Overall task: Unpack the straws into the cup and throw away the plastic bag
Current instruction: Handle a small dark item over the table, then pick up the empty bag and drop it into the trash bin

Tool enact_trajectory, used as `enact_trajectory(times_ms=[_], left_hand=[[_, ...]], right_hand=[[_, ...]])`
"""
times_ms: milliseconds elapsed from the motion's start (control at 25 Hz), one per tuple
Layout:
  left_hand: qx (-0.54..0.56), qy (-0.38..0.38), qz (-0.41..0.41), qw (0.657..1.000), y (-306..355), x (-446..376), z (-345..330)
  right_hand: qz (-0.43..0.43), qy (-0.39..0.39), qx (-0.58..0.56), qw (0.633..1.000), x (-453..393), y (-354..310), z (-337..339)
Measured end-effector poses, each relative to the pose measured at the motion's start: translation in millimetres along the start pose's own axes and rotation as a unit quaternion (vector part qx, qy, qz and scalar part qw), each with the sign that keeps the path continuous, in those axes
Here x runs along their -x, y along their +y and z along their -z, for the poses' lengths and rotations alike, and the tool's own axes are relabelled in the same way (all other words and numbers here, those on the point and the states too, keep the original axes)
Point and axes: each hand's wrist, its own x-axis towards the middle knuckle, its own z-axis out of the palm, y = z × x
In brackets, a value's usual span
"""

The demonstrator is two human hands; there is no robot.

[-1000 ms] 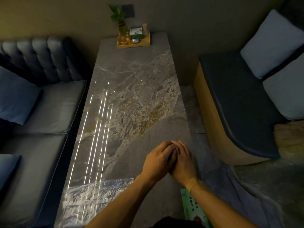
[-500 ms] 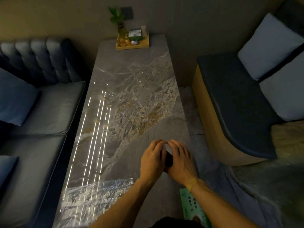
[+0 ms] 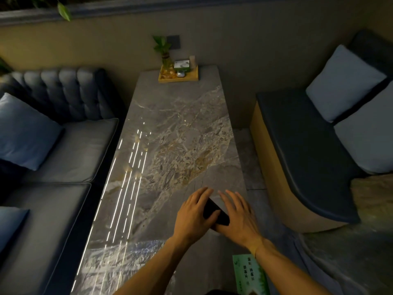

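A small dark object (image 3: 215, 213) sits between my two hands above the near right part of the marble table (image 3: 176, 133); it is too dark to tell what it is. My left hand (image 3: 192, 216) curls over its left side with the thumb on it. My right hand (image 3: 238, 216) lies flat against its right end, fingers straight and spread. A crinkled clear plastic bag (image 3: 127, 260) lies flat on the table's near left corner; my left forearm crosses its right edge. I see no straws or cup clearly.
A green printed pack (image 3: 251, 273) lies at the table's near right edge. A wooden tray (image 3: 191, 77) with a plant vase (image 3: 167, 62) and a small box stands at the far end. Sofas with cushions flank the table left (image 3: 70, 150) and right (image 3: 302, 150).
My clasped hands have moved forward and drawn apart, uncovering the dark object between them. The view has tilted up, showing more of the wall.
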Motion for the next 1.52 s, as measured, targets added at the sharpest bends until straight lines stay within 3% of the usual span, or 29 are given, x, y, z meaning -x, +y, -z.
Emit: enact_trajectory(times_ms=[200,400,680,1240,1520], left_hand=[[0.084,0.009,0.072,0.994,-10.8,18.6,5.8],[0.07,-0.018,0.15,0.986,-30.0,67.7,5.4],[-0.003,-0.162,0.174,0.971,-72.7,132.2,33.5],[-0.126,-0.246,0.243,0.93,-197.8,189.1,128.7],[-0.147,-0.264,0.218,0.928,-264.8,189.0,151.1]], right_hand=[[0.007,0.018,-0.024,1.0,17.3,19.1,12.7],[-0.017,0.009,0.016,1.0,43.3,46.9,8.3],[-0.009,-0.116,0.123,0.986,65.0,62.3,-13.4],[0.081,-0.175,0.174,0.966,30.6,-44.5,-63.4],[0.069,-0.202,0.174,0.961,-2.3,-112.7,-107.4]])
